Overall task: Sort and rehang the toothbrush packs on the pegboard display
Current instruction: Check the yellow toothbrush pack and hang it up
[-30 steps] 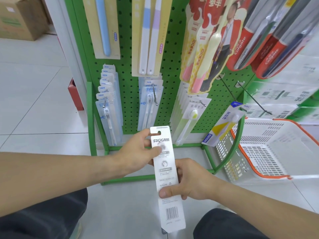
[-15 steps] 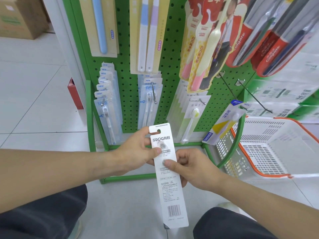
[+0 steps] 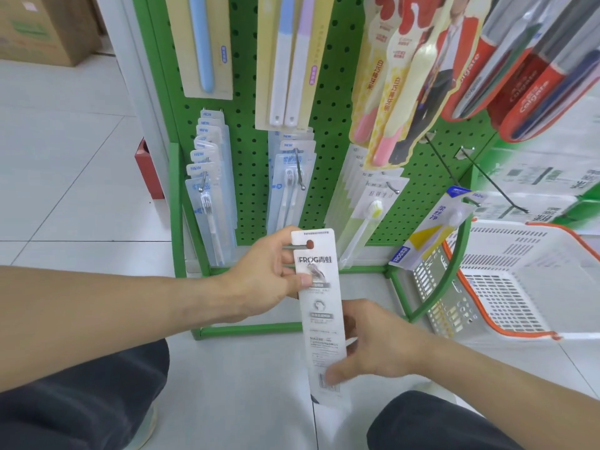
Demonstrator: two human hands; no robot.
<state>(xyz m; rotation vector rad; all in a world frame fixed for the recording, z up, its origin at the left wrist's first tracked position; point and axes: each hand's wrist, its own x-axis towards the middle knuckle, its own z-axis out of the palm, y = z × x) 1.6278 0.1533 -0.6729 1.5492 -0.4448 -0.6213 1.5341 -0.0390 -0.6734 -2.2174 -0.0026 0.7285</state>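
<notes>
A long white toothbrush pack (image 3: 319,306) printed FROG is upright in front of the green pegboard (image 3: 331,125), low down by the rack's base. My left hand (image 3: 263,271) grips its top, thumb on the front below the hang hole and fingers behind. My right hand (image 3: 380,342) is blurred and holds the lower part, with the thumb on the barcode and the fingers behind the pack's edge. Rows of clear packs (image 3: 211,203) hang at the lower left. A blue and yellow pack (image 3: 428,228) hangs alone at the lower right.
Two long bare hooks (image 3: 444,167) jut from the board at the right, above a white basket with an orange rim (image 3: 519,287) on the floor. The rack's green base frame (image 3: 246,328) runs under my hands. A cardboard box (image 3: 42,30) sits far left.
My right hand slid down the pack from its middle to the barcode end. The pack rose slightly with my left hand and stands straighter.
</notes>
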